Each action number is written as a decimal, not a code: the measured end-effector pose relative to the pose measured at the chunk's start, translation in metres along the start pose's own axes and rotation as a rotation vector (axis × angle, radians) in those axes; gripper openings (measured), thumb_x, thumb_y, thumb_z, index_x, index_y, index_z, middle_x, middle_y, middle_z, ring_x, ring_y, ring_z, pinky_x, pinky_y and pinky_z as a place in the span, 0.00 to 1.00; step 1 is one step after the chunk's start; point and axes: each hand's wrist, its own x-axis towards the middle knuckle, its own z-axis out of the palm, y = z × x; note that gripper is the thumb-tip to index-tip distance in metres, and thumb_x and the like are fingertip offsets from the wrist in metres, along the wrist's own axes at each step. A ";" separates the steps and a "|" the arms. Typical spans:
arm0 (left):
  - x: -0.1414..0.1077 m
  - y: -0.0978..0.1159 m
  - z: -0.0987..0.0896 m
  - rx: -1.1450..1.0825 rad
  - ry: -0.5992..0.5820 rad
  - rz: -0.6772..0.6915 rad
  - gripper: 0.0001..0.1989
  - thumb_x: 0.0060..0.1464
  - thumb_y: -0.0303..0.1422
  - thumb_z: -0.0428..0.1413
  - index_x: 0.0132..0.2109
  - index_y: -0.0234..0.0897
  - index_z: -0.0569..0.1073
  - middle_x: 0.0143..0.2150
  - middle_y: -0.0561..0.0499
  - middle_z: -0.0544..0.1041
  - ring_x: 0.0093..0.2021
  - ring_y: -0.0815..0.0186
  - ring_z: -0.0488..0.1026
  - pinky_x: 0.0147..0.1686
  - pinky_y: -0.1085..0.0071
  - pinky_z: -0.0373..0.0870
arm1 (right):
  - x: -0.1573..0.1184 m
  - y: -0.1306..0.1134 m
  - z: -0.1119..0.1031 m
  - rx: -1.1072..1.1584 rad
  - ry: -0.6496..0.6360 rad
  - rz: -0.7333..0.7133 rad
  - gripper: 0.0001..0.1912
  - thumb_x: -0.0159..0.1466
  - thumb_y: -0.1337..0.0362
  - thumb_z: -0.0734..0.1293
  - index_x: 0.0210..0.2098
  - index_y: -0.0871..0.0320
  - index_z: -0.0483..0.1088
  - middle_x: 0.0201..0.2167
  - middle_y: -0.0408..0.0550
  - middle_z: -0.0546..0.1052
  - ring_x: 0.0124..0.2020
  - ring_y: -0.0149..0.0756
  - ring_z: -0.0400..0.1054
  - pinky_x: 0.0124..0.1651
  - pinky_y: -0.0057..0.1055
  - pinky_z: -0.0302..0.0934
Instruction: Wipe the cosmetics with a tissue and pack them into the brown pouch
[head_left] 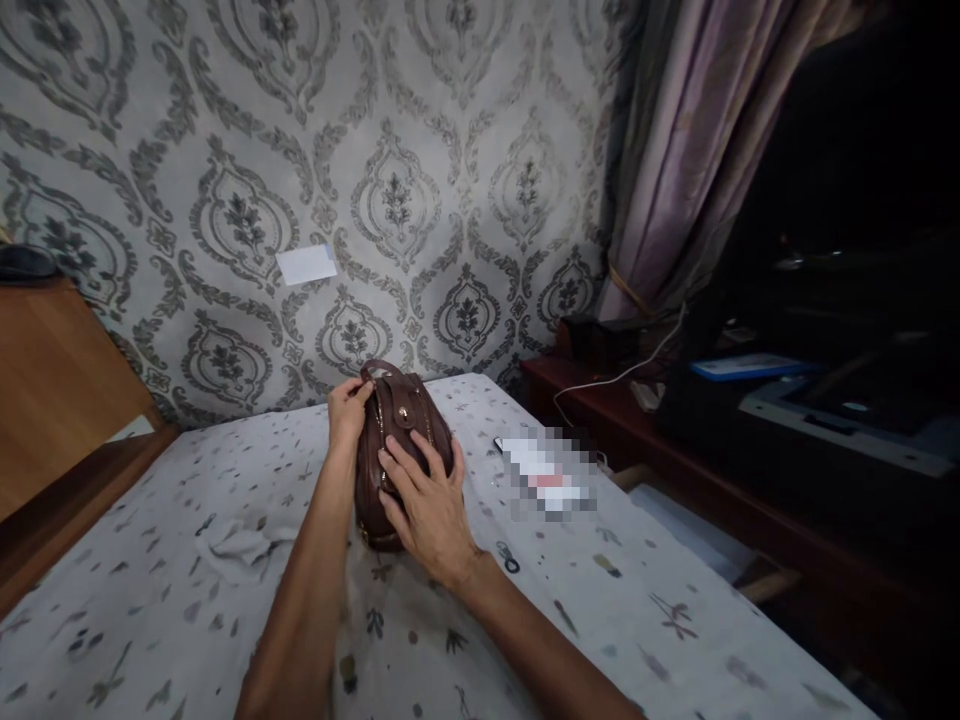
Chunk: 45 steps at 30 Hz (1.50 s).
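Observation:
A small brown leather handbag (pixel 401 415) stands on the bed's patterned white sheet (pixel 225 560), near the middle. My left hand (pixel 346 408) grips its top edge by the handle on the left side. My right hand (pixel 426 500) lies flat against the bag's near side, fingers spread over the leather. The bag's lower front is hidden behind that hand.
A blurred flat item (pixel 547 475) lies on the sheet right of the bag. A wooden headboard (pixel 60 400) rises at left. A dark wooden ledge (pixel 600 385) with a white cable, a curtain (pixel 675 170) and dark equipment (pixel 825 400) stand at right. Patterned wall behind.

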 end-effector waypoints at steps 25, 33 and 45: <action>0.010 -0.006 -0.002 0.094 -0.093 0.036 0.06 0.49 0.33 0.58 0.32 0.35 0.78 0.29 0.52 0.78 0.30 0.66 0.70 0.35 0.71 0.66 | 0.074 0.005 -0.001 -0.061 -0.144 0.080 0.28 0.69 0.47 0.60 0.60 0.59 0.69 0.62 0.55 0.71 0.65 0.51 0.58 0.67 0.52 0.48; 0.011 -0.008 -0.003 0.151 -0.093 0.080 0.07 0.49 0.34 0.58 0.33 0.36 0.79 0.31 0.50 0.79 0.33 0.64 0.72 0.37 0.69 0.67 | 0.073 0.002 -0.001 -0.079 -0.149 0.084 0.27 0.70 0.48 0.59 0.58 0.59 0.70 0.62 0.54 0.71 0.66 0.50 0.58 0.67 0.53 0.47; 0.007 0.007 -0.010 0.265 -0.123 0.142 0.04 0.48 0.32 0.59 0.30 0.37 0.79 0.30 0.50 0.78 0.33 0.62 0.71 0.38 0.67 0.65 | 0.071 0.002 0.001 -0.048 -0.140 0.094 0.26 0.70 0.49 0.59 0.59 0.59 0.69 0.63 0.54 0.70 0.66 0.50 0.57 0.68 0.53 0.45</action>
